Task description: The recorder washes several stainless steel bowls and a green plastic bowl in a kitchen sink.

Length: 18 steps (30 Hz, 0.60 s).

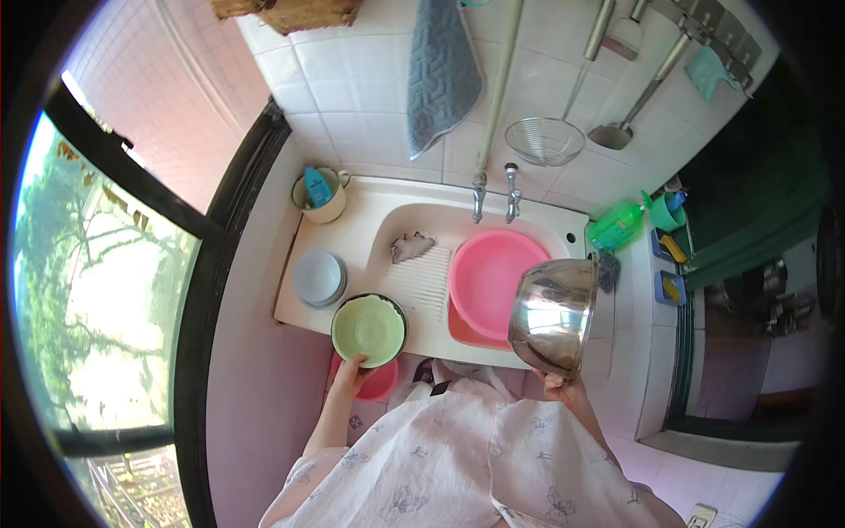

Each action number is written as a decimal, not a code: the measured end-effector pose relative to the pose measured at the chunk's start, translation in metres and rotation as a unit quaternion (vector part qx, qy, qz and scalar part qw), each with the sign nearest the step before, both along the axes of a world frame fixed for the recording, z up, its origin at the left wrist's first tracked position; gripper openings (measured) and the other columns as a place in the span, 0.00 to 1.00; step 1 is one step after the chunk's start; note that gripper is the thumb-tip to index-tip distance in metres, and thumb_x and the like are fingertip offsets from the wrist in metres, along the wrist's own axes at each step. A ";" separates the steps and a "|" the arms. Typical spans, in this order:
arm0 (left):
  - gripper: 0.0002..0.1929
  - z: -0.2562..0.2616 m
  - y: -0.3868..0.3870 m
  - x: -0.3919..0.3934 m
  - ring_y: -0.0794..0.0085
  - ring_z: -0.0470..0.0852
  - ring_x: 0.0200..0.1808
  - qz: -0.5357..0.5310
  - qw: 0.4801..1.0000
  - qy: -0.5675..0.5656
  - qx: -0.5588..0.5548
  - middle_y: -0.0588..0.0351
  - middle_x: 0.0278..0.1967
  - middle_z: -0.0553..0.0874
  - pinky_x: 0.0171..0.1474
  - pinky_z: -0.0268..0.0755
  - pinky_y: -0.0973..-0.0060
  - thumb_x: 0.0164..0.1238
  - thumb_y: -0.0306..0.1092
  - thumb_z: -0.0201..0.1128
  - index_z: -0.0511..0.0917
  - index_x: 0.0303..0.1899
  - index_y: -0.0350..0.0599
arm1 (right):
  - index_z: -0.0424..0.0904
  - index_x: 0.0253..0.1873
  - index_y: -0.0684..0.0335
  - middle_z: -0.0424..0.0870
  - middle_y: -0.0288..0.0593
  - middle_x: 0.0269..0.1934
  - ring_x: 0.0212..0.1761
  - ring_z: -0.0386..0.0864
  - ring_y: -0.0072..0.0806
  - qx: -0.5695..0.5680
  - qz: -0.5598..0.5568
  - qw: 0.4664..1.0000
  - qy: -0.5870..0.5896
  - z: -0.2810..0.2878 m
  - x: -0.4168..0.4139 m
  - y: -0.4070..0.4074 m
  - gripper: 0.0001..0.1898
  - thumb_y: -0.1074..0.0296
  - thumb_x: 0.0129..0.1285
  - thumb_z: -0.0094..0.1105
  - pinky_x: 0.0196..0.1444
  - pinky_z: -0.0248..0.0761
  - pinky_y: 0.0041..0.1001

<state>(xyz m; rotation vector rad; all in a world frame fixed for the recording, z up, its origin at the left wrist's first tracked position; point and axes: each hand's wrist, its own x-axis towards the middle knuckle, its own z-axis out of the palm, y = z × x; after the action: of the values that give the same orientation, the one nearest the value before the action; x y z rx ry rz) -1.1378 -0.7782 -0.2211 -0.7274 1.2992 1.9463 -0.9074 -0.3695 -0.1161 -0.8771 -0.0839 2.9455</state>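
My left hand (356,371) grips the near rim of a pale green bowl (368,330) with a dark edge, over the front left of the sink counter. A shiny stainless steel pot (551,317) is tilted on its side in my right hand (561,389), which holds it by the near part of its rim. The pot's mouth faces right, so its inside is hidden. Just left of the pot, a pink plastic basin (492,284) rests in the sink (403,221) above a redder basin (465,331). A stack of pale bowls (319,278) stands left of the green bowl.
Two taps (478,201) rise behind the basin. A grey rag (412,247) lies on the ribbed drainboard (422,284). An enamel mug (325,206) holds a blue bottle. Green detergent (615,226) and sponges (672,247) line the right ledge. A strainer (545,142) hangs behind.
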 end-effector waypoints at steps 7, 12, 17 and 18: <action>0.16 0.122 0.086 -0.037 0.50 0.79 0.37 -0.183 0.742 0.573 -0.296 0.41 0.31 0.78 0.38 0.71 0.66 0.64 0.29 0.53 0.67 0.51 0.32 | 0.72 0.45 0.74 0.79 0.48 0.29 0.24 0.77 0.26 0.215 -0.206 0.938 -0.179 0.019 0.004 -0.008 0.10 0.77 0.59 0.51 0.21 0.71 0.21; 0.23 0.218 0.138 -0.125 0.47 0.78 0.48 -0.174 0.390 0.852 -0.304 0.40 0.51 0.76 0.42 0.74 0.62 0.54 0.23 0.56 0.66 0.55 0.33 | 0.74 0.51 0.67 0.79 0.40 0.26 0.26 0.77 0.23 0.695 -0.198 0.555 -0.412 0.055 0.016 0.006 0.15 0.77 0.57 0.53 0.27 0.73 0.25; 0.22 0.301 0.185 -0.158 0.47 0.80 0.46 -0.070 0.194 0.964 -0.170 0.35 0.50 0.77 0.42 0.77 0.63 0.57 0.24 0.57 0.65 0.55 0.31 | 0.64 0.65 0.58 0.80 0.52 0.34 0.29 0.80 0.40 0.880 -0.200 0.206 -0.378 0.119 0.027 -0.010 0.30 0.77 0.54 0.54 0.34 0.76 0.33; 0.23 0.311 0.187 -0.155 0.48 0.80 0.46 -0.060 0.170 0.969 -0.169 0.35 0.51 0.76 0.42 0.77 0.63 0.58 0.24 0.57 0.65 0.56 0.32 | 0.64 0.65 0.58 0.80 0.52 0.34 0.29 0.80 0.40 0.872 -0.210 0.207 -0.391 0.120 0.039 -0.021 0.30 0.77 0.54 0.54 0.34 0.76 0.33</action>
<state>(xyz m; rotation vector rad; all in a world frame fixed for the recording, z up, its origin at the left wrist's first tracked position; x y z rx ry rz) -1.2926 -0.5914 0.0903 2.8934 2.4779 1.3029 -0.8685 -0.3909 0.0034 -1.0151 -1.9652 0.1385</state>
